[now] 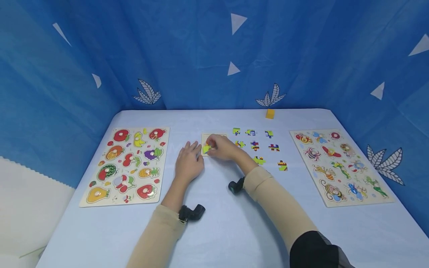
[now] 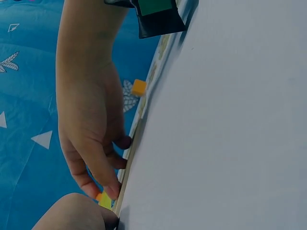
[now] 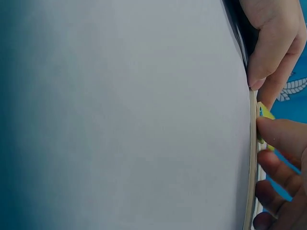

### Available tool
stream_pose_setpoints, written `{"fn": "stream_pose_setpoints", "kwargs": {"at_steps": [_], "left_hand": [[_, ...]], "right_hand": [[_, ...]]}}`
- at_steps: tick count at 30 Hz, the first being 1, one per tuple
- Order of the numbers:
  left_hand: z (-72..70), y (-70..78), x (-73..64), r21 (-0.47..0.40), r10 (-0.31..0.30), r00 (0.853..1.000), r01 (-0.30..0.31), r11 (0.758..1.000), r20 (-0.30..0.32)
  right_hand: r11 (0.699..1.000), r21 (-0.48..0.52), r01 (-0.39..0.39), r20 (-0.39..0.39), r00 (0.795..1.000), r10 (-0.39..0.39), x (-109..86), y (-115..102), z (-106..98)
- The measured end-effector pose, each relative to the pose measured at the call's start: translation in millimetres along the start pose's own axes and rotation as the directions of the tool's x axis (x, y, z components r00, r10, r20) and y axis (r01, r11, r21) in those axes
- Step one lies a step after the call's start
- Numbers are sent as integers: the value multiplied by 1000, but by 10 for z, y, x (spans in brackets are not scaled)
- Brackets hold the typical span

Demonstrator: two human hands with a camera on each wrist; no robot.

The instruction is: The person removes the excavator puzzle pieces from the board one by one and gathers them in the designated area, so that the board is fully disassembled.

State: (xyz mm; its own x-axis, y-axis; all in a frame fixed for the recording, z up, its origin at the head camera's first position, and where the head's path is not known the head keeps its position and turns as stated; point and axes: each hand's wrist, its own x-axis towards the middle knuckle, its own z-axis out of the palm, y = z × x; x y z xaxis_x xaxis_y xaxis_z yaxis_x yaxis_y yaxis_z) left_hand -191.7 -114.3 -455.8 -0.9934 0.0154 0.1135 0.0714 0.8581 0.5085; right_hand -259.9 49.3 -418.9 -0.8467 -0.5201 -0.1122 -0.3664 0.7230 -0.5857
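In the head view, a small wooden puzzle tray (image 1: pixel 203 139) lies flat near the middle of the table. My right hand (image 1: pixel 223 148) pinches a yellow-green jigsaw piece (image 1: pixel 206 149) between thumb and fingers, over the left part of this tray. In the right wrist view, the thumb presses against that jigsaw piece (image 3: pixel 265 113) at the tray's edge. My left hand (image 1: pixel 188 162) rests beside the tray's left side, its fingers extended and holding nothing. Its fingertips reach the tray corner. Several loose jigsaw pieces (image 1: pixel 254 146) lie to the right of the tray.
A fruit peg puzzle board (image 1: pixel 134 150) lies on the left, and an insect peg puzzle board (image 1: pixel 330 141) on the right. An orange cube (image 1: pixel 270 114) stands at the table's back edge. Blue curtain (image 1: pixel 201 56) hangs behind and along both sides.
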Motion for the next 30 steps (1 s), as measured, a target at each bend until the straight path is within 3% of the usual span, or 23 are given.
{"fn": "stream_pose_setpoints", "kwargs": {"at_steps": [4, 15, 24, 30], "left_hand": [[-2, 6, -1, 5, 4, 1000, -4, 1000, -3], [3, 2, -10, 11, 11, 1000, -11, 1000, -19], [8, 16, -17, -14, 6, 1000, -6, 1000, -26], [15, 9, -16, -5, 10, 1000, -10, 1000, -25]], "right_hand": [[995, 96, -9, -2, 1000, 10, -7, 16, -5], [986, 169, -4, -60, 998, 14, -154, 123, -210], [981, 152, -117, 26, 993, 114, -551, 365, -435], [991, 96, -94, 43, 995, 90, -807, 550, -501]]}}
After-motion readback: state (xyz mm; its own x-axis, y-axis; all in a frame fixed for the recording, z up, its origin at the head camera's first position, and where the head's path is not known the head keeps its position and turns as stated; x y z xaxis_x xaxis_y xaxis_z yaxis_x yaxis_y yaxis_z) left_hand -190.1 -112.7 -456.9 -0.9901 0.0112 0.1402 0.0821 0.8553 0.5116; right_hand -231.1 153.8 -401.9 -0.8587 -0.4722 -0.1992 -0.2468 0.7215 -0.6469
